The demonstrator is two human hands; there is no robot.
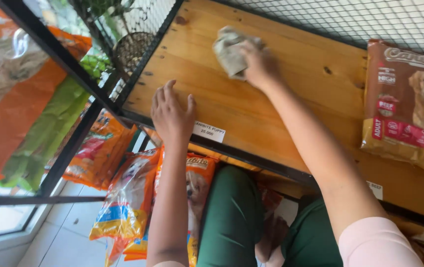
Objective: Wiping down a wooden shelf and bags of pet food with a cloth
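- Knees in green trousers [232, 217]: nearest of all, below both forearms, under the shelf edge.
- Orange pet-food bags [128, 198]: stacked beneath the left forearm, on the tiled floor; glossy, soft-sided.
- Left hand [171, 114]: open, palm down, fingers spread flat on the wood just inside the front edge. It grips nothing; it appears to brace.
- White price tag [209, 131]: on the shelf's front edge, just right of the left hand's thumb side.
- Wooden shelf [291, 94]: varnished pine board with knots, lying under both hands, framed in black metal.
- Right hand [257, 63]: beyond the left hand and further in, closed down over a cloth, fingers pressing it to the board.
- Grey-green cloth [229, 49]: bunched under and ahead of the right hand's fingers, lying on the shelf surface. Judged light, limp and soft; it will fold and slide readily on the varnish. Best taken as a gathered wad in the palm, with fingers spread on top.
- Brown dog-food bag [407, 106]: lying flat on the shelf, well to the right of the right hand; looks full and fairly heavy.
- Wire mesh panel [350, 20]: past the right hand, at the back of the shelf.
- Large orange-and-green bag [19, 99]: far left of the left hand, outside the frame.
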